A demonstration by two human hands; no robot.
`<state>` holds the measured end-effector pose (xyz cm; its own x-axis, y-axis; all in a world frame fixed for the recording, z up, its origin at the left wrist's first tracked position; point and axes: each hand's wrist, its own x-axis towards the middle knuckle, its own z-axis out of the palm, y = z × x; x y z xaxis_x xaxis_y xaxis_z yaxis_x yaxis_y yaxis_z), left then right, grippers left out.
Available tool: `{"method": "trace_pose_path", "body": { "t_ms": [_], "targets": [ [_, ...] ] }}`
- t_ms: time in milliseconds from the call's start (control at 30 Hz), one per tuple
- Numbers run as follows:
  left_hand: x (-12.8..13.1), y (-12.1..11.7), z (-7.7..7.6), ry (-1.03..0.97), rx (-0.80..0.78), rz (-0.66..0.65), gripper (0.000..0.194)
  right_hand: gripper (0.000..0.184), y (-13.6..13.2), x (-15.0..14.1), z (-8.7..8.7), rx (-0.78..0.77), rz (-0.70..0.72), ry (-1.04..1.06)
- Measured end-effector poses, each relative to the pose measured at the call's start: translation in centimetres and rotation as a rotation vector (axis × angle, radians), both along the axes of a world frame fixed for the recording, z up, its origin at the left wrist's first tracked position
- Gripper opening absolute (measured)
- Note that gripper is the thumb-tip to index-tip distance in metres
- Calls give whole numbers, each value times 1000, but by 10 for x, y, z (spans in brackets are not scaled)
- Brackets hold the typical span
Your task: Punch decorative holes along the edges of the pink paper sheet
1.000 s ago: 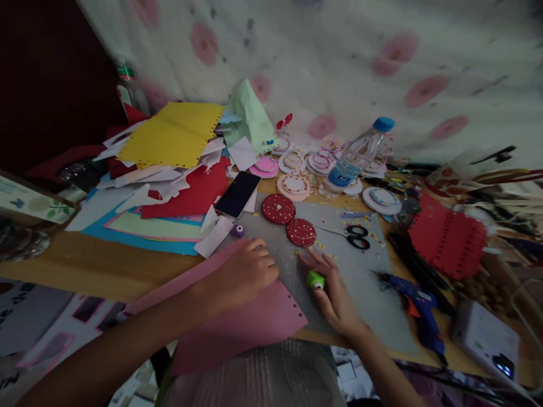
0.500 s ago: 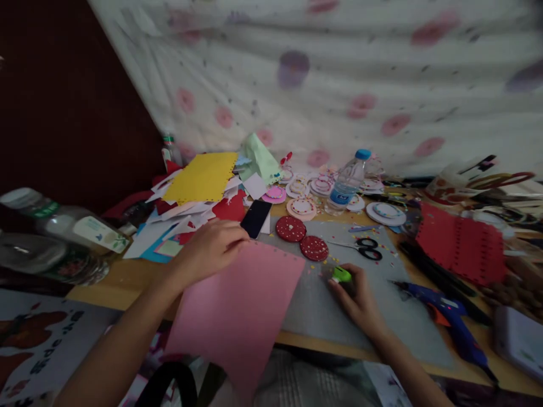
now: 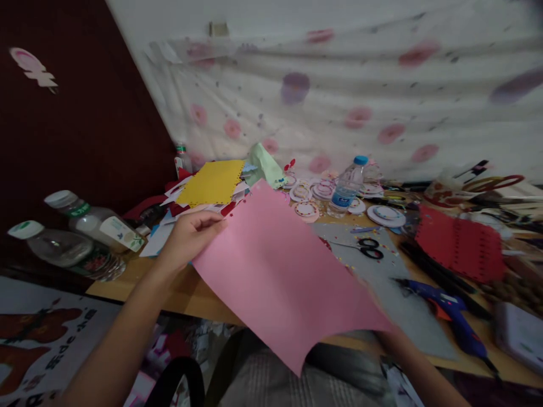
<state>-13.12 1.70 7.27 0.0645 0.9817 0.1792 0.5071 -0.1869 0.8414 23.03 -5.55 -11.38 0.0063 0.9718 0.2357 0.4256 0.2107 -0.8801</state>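
Note:
My left hand [image 3: 190,237] pinches the left edge of a pink sheet of paper [image 3: 280,265], thumb on top. The sheet is lifted and tilted over the table's front edge, and small punched holes run along part of its border. My right hand [image 3: 388,338] is mostly behind the sheet's right side; its fingers are hidden, as is anything in them. Beyond the paper, black-handled scissors [image 3: 368,247] lie on the grey mat [image 3: 396,294]. The red dotted discs are almost wholly covered by the sheet.
A blue glue gun [image 3: 449,311] lies at right, near a red punched sheet [image 3: 460,243]. A blue-capped water bottle [image 3: 344,189] stands behind the mat. At left are two bottles [image 3: 108,229] and paper scraps under a yellow sheet [image 3: 212,182].
The pink sheet has been raised and turned, its far side swinging right over the phone and discs. My right hand, which held a green craft punch, has gone behind it. The view has shifted slightly.

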Motion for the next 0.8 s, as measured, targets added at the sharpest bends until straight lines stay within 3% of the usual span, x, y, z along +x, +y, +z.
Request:
{"method": "trace_pose_path", "body": {
  "t_ms": [167,367,600,800],
  "targets": [
    [-2,-13,-46,-138,-235,67,39,39,4,4,-4,-41,12,102],
    [-3,-35,-91,-209,-389,-34,42,36,4,4,-5,-112,-67,252],
    [-5,-47,-115,-255,-572,-168,37,36,4,2,4,-236,-159,428],
    [2,-43,-135,-202,-595,-201,35,45,10,0,14,-359,-208,606]
  ]
}}
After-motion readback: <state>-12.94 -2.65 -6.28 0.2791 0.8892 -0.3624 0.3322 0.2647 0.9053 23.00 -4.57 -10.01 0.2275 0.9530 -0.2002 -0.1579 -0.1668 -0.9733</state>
